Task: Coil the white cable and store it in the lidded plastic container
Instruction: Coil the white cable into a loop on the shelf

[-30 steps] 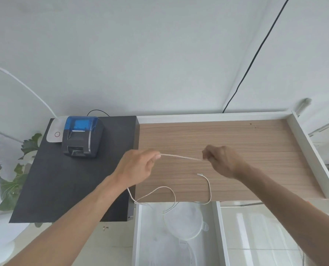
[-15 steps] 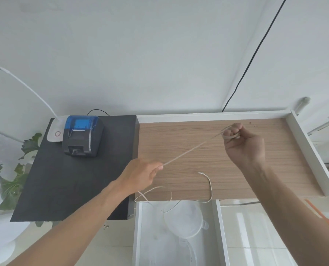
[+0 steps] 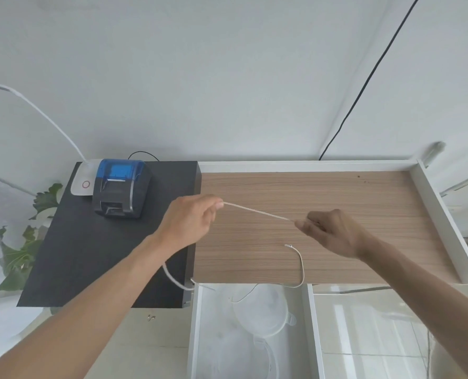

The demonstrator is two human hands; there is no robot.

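The thin white cable (image 3: 257,213) is stretched taut between my two hands above the wooden desk (image 3: 323,192). My left hand (image 3: 189,220) pinches it at the left, over the seam with the black surface. My right hand (image 3: 334,231) pinches it at the right. One free end with a small plug lies on the wood, and its slack curves down to the desk's front edge. Another loop hangs below my left hand. The clear plastic container (image 3: 260,313) with its lid sits in the open white drawer (image 3: 197,324) under the desk.
A blue and grey receipt printer (image 3: 121,187) stands on the black surface (image 3: 90,255) at the left, with a white device beside it. A plant is at the far left. White raised rims bound the desk at the back and right. A black wire runs up the wall.
My right hand has come down and left from the desk's back area toward my left hand, shortening the taut span. My left hand has risen slightly. The cable slack below has shifted.
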